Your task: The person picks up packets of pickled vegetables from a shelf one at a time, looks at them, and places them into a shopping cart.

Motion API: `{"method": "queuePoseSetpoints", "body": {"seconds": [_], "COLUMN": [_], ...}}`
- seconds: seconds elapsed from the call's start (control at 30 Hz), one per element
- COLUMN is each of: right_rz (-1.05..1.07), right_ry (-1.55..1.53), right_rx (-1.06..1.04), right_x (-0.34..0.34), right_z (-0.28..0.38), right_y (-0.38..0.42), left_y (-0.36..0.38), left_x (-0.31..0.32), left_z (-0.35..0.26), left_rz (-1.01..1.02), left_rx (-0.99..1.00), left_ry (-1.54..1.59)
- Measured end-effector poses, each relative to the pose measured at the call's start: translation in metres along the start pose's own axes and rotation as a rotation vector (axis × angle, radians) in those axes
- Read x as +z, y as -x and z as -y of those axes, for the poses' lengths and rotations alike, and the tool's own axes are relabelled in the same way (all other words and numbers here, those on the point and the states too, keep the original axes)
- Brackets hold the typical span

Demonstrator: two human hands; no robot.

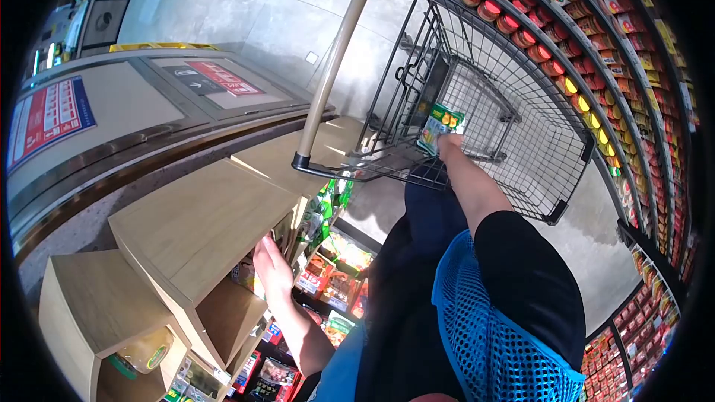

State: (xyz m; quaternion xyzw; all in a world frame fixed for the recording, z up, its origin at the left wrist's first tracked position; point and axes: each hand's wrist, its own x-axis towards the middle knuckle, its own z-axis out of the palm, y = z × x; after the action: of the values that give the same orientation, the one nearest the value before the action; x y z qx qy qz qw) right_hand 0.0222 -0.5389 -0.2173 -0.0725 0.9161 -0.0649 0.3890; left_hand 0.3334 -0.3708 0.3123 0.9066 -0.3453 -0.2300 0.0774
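My right hand (450, 146) grips a green food packet (441, 125) with yellow pictures on its front. It holds the packet inside the wire shopping cart (536, 115), near the handle end. My left hand (272, 262) reaches to the front of a wooden shelf unit (205, 219), beside an open compartment. Its fingers are stretched out, and I see nothing held in them. Right of that hand, green bags (322, 212) hang or stand on the shelf, with red packets (316, 272) lower down.
The cart's handle bar (339, 67) crosses the upper middle. Shelves of red-lidded jars (506, 24) curve along the right. A metal counter or cabinet (112, 108) stands at left. Below the wooden unit, a bag (145, 350) sits in a cubby. Grey floor (268, 22) lies beyond.
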Motion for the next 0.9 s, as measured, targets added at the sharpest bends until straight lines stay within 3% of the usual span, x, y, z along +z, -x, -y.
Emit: {"method": "queuePoseSetpoints", "body": {"seconds": [0.07,0.1,0.2,0.4,0.47,0.53,0.6,0.63,0.67,0.73,0.8,0.83,0.87,0.9], "right_rz": [0.446,0.52,0.229,0.225,0.541,0.821,0.887,0.912,0.935,1.167,1.288,1.439,1.453,1.349], "right_ry": [0.112,0.206,0.326,0.383,-0.222,-0.665,-0.736,-0.761,-0.789,-0.741,-0.646,-0.548,-0.34,-0.04], "right_rx": [-0.093,-0.161,-0.367,-0.637,-0.266,-0.054,-0.207,-0.275,-0.341,-0.507,-0.647,-0.672,-0.823,-1.126], "right_x": [-0.023,-0.025,-0.057,-0.112,-0.109,-0.145,-0.2,-0.232,-0.258,-0.284,-0.305,-0.31,-0.3,-0.311], "right_z": [0.005,0.007,0.024,0.037,0.024,0.031,0.04,0.046,0.048,0.045,0.033,0.027,0.016,0.015], "right_y": [0.005,0.005,0.042,0.042,-0.006,0.019,0.09,0.144,0.193,0.249,0.309,0.329,0.336,0.355], "left_y": [-0.001,-0.002,-0.001,0.001,0.0,0.0,0.005,-0.006,-0.003,0.014,0.032,0.04,0.051,0.059], "left_x": [0.002,0.004,0.006,0.002,0.002,-0.001,-0.008,0.009,0.007,0.014,0.007,0.009,0.013,0.019], "left_z": [0.001,0.004,0.007,-0.009,-0.003,-0.004,-0.011,0.015,0.015,0.024,0.005,0.004,0.003,0.001], "left_rz": [-0.035,-0.065,-0.117,-0.167,-0.177,-0.208,-0.254,-0.617,-0.669,-0.557,-0.734,-0.641,-0.545,-0.341], "left_rx": [0.036,0.064,0.122,0.094,0.047,-0.016,-0.066,0.265,0.34,0.24,0.575,0.621,0.663,0.679], "left_ry": [-0.012,-0.024,-0.056,-0.014,-0.009,-0.054,-0.041,-0.129,-0.056,0.224,0.301,0.404,0.507,0.806]}}
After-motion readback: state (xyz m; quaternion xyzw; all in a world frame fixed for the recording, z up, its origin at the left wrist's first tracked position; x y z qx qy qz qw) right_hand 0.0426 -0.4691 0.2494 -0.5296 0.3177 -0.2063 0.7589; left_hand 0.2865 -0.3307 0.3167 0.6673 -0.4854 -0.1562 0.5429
